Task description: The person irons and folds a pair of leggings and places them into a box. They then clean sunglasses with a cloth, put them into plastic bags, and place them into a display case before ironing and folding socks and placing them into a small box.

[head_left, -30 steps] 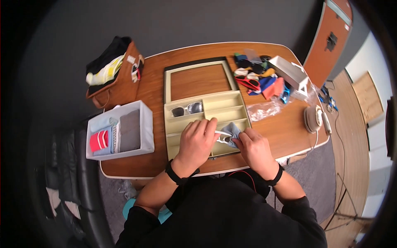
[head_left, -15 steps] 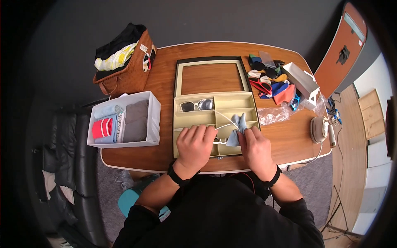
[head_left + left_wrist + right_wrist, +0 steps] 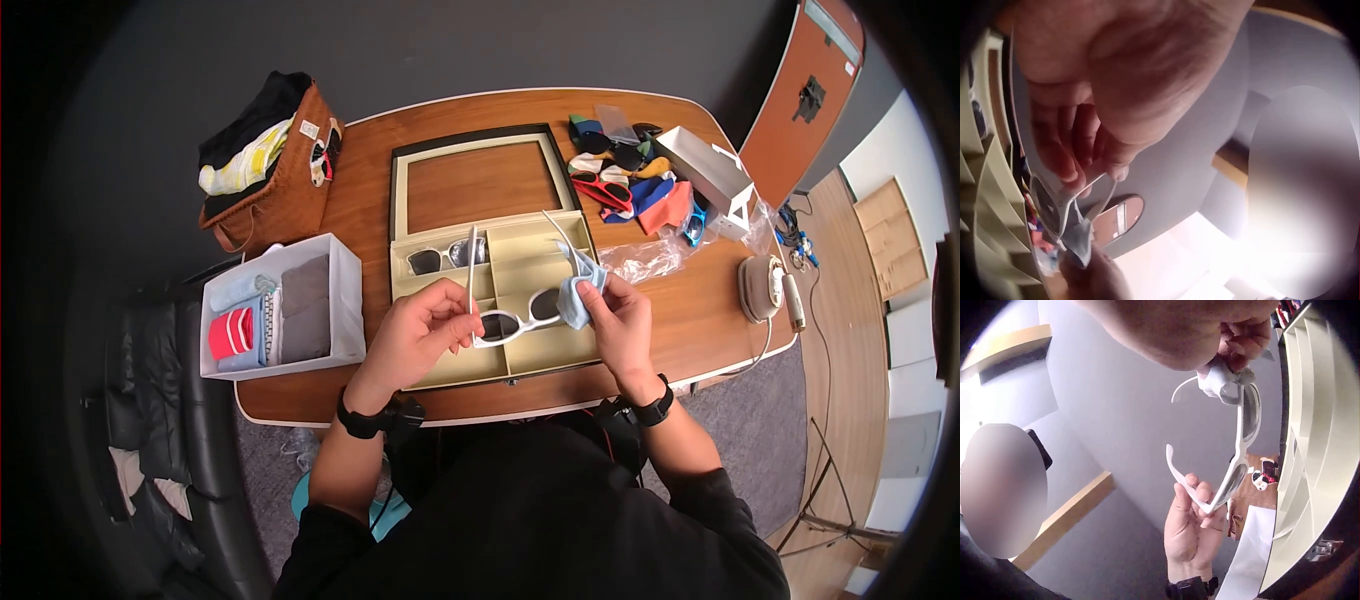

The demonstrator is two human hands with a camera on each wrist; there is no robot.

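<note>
White-framed sunglasses [image 3: 546, 322] with dark lenses are held up over the cream compartment case [image 3: 452, 375], temples spread and pointing away from the person. At their left hinge corner, my left hand [image 3: 422, 330] pinches the frame between thumb and fingers. My right hand [image 3: 622, 325] pinches a light blue cloth [image 3: 577, 302] wrapped about the right hinge end of the frame. The right wrist view shows the cloth [image 3: 1222, 384] bunched around that corner, and the left hand [image 3: 1192, 537] at the opposite corner. Another pair of sunglasses [image 3: 447, 257] lies in the case's upper left compartment.
Left of the case stands a white bin [image 3: 350, 300] of folded cloths, with a brown basket [image 3: 290, 165] of clothes behind it. Eyewear and colourful cloths [image 3: 665, 225] are piled at the back right beside a white box [image 3: 703, 172]. A handheld steamer [image 3: 760, 283] sits near the right edge.
The sunglasses have been turned so their lenses face me with temples pointing away. My left hand has moved left to the frame's left corner; the cloth has shifted onto the right hinge end.
</note>
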